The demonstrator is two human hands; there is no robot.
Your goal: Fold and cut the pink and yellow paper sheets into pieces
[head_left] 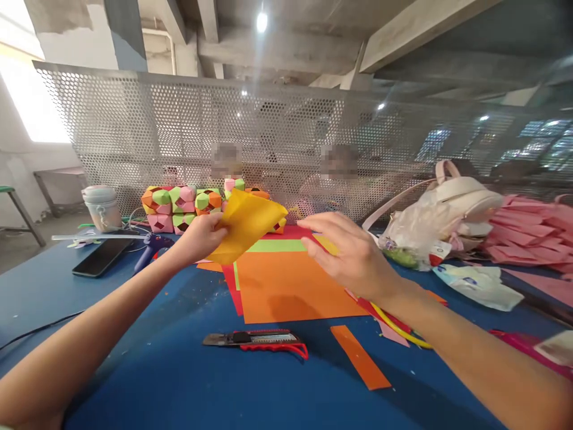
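Note:
My left hand [203, 237] grips a curved yellow paper sheet [248, 224] by its left edge, raised above the table. To the right, my right hand [349, 251] is held in the air with its fingers stretched out and apart, touching no paper that I can make out. Below both hands lies an orange sheet [290, 286], over green and red sheets. A cutter knife [259, 340] with a red handle rests in front of the sheets. Right of it is a narrow orange strip [360, 357].
Folded paper blocks [182, 200] are stacked at the back. At the left are a phone [101, 258], a glue gun [150, 251] and a white cup [102, 209]. A white bag [465, 194] and pink papers [532, 233] lie at the right. Behind stands a perforated metal screen [179, 119].

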